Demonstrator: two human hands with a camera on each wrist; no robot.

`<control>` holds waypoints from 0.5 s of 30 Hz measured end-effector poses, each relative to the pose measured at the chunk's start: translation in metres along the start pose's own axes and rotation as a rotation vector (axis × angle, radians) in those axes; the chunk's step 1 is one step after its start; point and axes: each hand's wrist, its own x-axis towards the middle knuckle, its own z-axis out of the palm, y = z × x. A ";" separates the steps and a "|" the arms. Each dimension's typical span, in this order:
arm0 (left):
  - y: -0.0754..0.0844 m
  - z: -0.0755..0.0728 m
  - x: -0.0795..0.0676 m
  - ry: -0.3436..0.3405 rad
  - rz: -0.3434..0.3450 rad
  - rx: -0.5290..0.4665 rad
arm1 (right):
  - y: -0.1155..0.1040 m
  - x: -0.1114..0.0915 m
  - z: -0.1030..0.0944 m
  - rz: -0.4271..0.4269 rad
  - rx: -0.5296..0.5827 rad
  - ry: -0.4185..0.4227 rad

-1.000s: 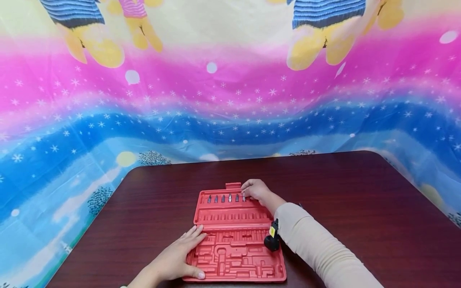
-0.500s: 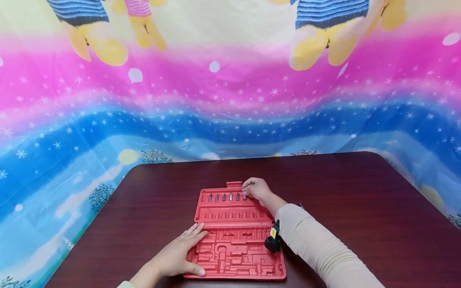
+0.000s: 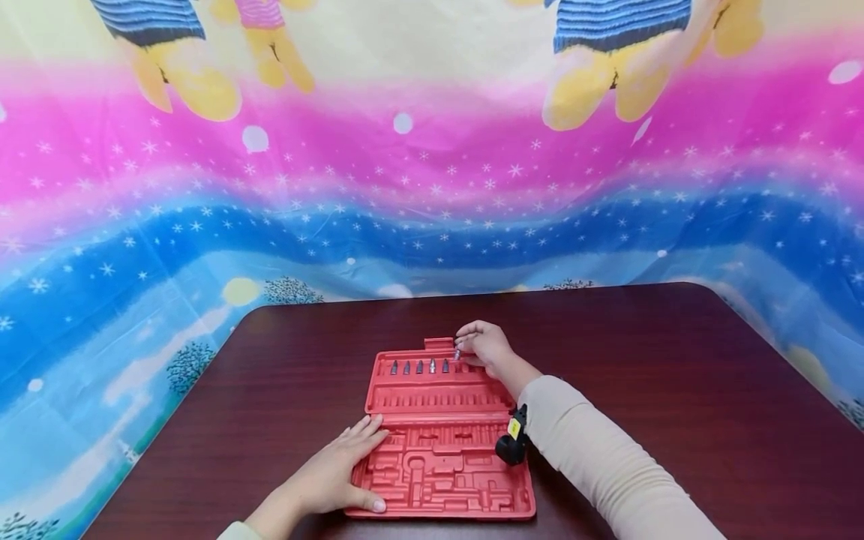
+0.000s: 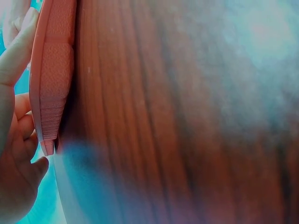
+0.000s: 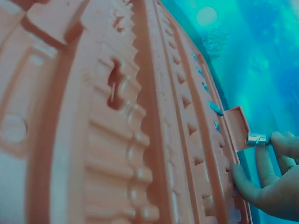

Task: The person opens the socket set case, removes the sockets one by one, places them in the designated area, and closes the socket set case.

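Note:
A red plastic tool case [image 3: 442,506] lies unfolded on the table, its halves full of moulded recesses. Several metal screwdriver bits [image 3: 420,367] stand in a row along the far half. My right hand [image 3: 491,351] pinches a small silver screwdriver bit [image 5: 256,139] between fingertips, over the row's right end beside the case's latch tab [image 5: 237,123]. My left hand [image 3: 334,472] rests with its fingers extended on the near half's left edge. The left wrist view shows its thumb [image 4: 17,58] against the case's side wall [image 4: 53,70].
The dark wooden table [image 3: 641,375] extends around the case, and a printed snowflake cloth [image 3: 432,210] hangs behind its far edge. On the right wrist sits a black camera [image 3: 511,446] that covers part of the case's right edge.
The right hand has risen slightly, lifting the rightmost bit out of the row toward the latch tab. The left hand has stayed at the case's left edge.

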 end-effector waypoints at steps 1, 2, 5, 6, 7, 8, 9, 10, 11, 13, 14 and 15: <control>0.000 0.000 0.000 0.001 0.001 -0.001 | -0.001 -0.001 -0.001 -0.002 0.009 -0.004; 0.001 0.000 0.000 0.002 0.003 -0.003 | -0.002 -0.002 -0.002 0.001 0.019 -0.009; 0.001 -0.001 0.000 0.000 0.003 -0.012 | -0.003 -0.005 -0.007 0.008 0.070 -0.040; 0.001 -0.001 0.000 0.000 0.003 -0.011 | -0.004 -0.006 -0.009 0.006 0.087 -0.053; 0.001 -0.002 0.000 -0.001 0.002 -0.011 | -0.004 -0.007 -0.010 0.006 0.106 -0.063; 0.002 -0.002 0.000 -0.001 0.004 -0.011 | -0.005 -0.008 -0.012 0.000 0.120 -0.074; 0.002 -0.002 0.000 -0.001 0.003 -0.011 | -0.006 -0.008 -0.014 -0.002 0.132 -0.083; 0.002 -0.002 0.000 -0.001 0.004 -0.008 | -0.006 -0.009 -0.015 -0.004 0.140 -0.091; 0.001 -0.002 0.000 -0.001 0.005 -0.007 | -0.007 -0.010 -0.017 -0.005 0.148 -0.098; 0.001 -0.001 0.000 0.002 0.010 -0.002 | -0.008 -0.012 -0.022 -0.002 0.155 -0.112; 0.001 -0.001 0.000 0.005 0.013 -0.001 | -0.009 -0.013 -0.024 0.000 0.151 -0.123; 0.001 -0.001 0.000 0.008 0.016 0.001 | -0.009 -0.014 -0.027 0.004 0.146 -0.130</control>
